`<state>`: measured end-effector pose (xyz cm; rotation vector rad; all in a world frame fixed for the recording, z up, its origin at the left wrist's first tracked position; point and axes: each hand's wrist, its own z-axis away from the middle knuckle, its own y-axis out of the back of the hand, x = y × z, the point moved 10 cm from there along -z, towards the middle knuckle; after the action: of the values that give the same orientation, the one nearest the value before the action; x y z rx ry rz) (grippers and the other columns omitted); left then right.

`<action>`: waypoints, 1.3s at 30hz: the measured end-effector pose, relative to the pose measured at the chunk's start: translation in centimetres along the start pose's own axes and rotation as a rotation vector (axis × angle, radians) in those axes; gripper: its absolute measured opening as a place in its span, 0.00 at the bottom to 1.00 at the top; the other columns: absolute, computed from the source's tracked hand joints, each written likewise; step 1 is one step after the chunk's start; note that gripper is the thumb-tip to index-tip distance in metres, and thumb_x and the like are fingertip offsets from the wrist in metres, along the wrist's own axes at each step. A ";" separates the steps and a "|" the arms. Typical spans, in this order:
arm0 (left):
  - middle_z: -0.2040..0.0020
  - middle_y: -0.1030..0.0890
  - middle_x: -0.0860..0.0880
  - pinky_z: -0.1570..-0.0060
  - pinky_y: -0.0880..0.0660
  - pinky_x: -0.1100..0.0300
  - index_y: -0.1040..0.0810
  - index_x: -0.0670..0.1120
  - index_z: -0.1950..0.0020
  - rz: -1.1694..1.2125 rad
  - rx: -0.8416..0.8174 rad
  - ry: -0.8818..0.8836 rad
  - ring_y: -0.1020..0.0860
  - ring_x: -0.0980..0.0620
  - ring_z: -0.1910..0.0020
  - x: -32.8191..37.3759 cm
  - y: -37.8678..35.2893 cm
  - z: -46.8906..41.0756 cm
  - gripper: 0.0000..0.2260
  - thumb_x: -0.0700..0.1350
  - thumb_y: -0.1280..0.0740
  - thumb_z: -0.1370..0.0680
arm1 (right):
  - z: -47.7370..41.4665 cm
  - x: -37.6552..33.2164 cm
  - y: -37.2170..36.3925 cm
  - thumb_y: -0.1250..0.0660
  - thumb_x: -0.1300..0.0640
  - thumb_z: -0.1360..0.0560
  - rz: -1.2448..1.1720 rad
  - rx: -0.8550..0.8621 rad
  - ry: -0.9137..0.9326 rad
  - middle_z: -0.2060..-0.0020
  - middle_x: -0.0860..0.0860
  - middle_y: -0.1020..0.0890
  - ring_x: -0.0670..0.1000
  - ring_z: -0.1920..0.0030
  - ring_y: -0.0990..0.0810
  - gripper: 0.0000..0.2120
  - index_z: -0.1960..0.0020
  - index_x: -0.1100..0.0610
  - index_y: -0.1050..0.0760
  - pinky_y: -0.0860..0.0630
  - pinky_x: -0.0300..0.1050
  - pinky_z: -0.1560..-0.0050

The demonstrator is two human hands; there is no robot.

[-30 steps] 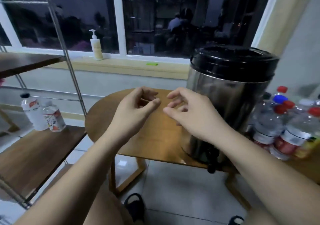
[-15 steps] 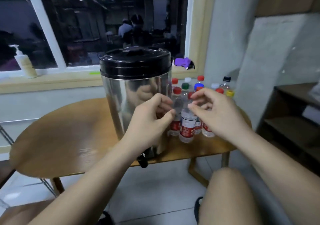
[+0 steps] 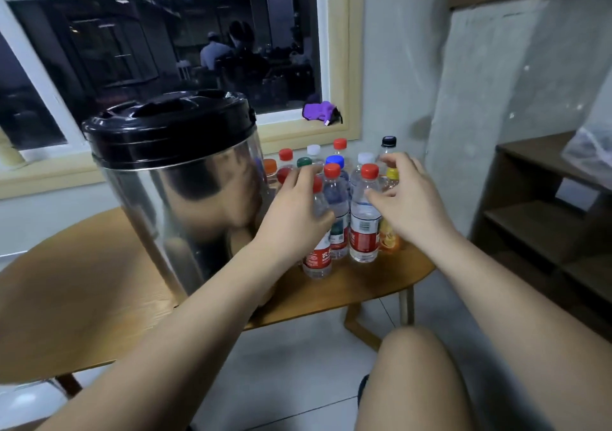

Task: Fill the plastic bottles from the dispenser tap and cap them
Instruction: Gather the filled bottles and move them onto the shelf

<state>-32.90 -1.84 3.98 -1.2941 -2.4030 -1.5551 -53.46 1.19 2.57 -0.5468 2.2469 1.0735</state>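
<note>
A white-framed window of dark glass (image 3: 165, 49) sits behind the round light-wood table (image 3: 82, 298), a rough grey concrete pillar (image 3: 496, 82) and dark wooden shelves (image 3: 543, 218) to its right, pale tiles (image 3: 298, 364) beneath.

A steel dispenser (image 3: 185, 205) with a black lid stands on the round wooden table (image 3: 82, 298). Capped plastic bottles (image 3: 335, 161) crowd the table's right end. The left hand (image 3: 288, 222) grips the front red-capped bottle (image 3: 318, 258). The right hand (image 3: 410, 205), fingers loosely spread, is at the neighbouring red-capped bottle (image 3: 364, 232) just beside it.

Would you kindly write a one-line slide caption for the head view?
Left hand and right hand among capped plastic bottles beside a steel dispenser on a wooden table.
</note>
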 end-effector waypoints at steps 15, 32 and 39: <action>0.29 0.22 0.48 0.48 0.25 0.59 0.39 0.55 0.19 0.092 0.047 0.094 0.20 0.48 0.38 -3.1 -2.9 0.1 0.42 0.45 0.19 0.26 | -2.1 2.9 -2.9 0.19 0.37 0.29 0.138 -0.152 -0.040 0.27 0.51 0.24 0.52 0.37 0.22 0.39 0.24 0.51 0.28 0.29 0.44 0.45; 0.44 0.13 0.49 0.52 0.17 0.50 0.35 0.53 0.25 0.045 -0.046 0.144 0.15 0.45 0.48 -4.2 -5.8 2.0 0.37 0.52 0.17 0.27 | 2.3 4.1 -4.5 0.19 0.39 0.28 0.085 -0.184 -0.016 0.46 0.47 0.14 0.51 0.50 0.14 0.32 0.33 0.43 0.34 0.14 0.53 0.53; 0.41 0.15 0.60 0.47 0.15 0.56 0.29 0.58 0.29 0.253 0.018 0.070 0.15 0.61 0.46 -2.1 -0.1 3.9 0.32 0.57 0.18 0.28 | 4.8 -0.4 -1.8 0.19 0.31 0.34 0.087 -0.243 0.042 0.49 0.38 0.15 0.40 0.51 0.16 0.30 0.41 0.40 0.27 0.15 0.48 0.54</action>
<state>-29.98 -0.19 1.10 -1.4471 -2.1102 -1.4796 -50.59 4.00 -0.63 -0.5801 2.2072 1.4035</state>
